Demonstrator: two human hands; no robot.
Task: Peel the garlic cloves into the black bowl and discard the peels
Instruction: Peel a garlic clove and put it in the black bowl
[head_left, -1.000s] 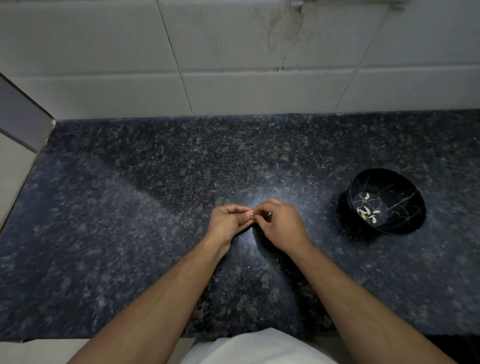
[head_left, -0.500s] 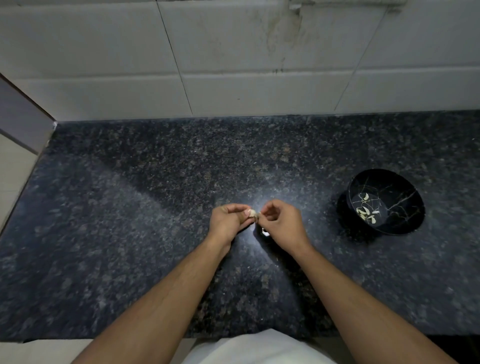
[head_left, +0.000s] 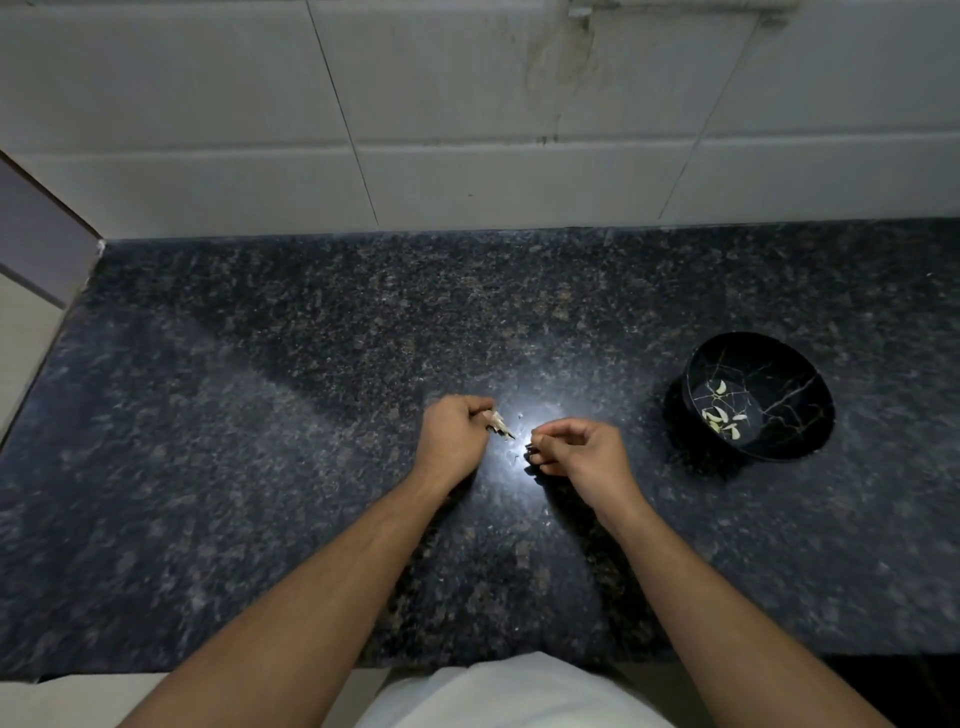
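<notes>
My left hand (head_left: 453, 436) grips a garlic clove (head_left: 500, 426) whose pale papery skin sticks out past the fingertips. A short gap to its right, my right hand (head_left: 584, 451) has its fingers curled and pinches a small dark scrap, apparently peel (head_left: 531, 451), too small to identify for sure. Both hands hover low over the middle of the dark granite counter (head_left: 260, 441). The black bowl (head_left: 810, 415) with thin gold veining stands to the right of my right hand. Several peeled white cloves (head_left: 721, 415) lie in its bottom.
A white tiled wall (head_left: 467, 130) closes off the back of the counter. The counter's left end meets a wall corner (head_left: 78, 270). A bright glare spot (head_left: 519, 415) lies between my hands. The counter's front edge runs just above my white shirt (head_left: 519, 696).
My hands were touching at the clove and have pulled apart. The right hand moved right and down, while the left keeps the clove with loosened skin.
</notes>
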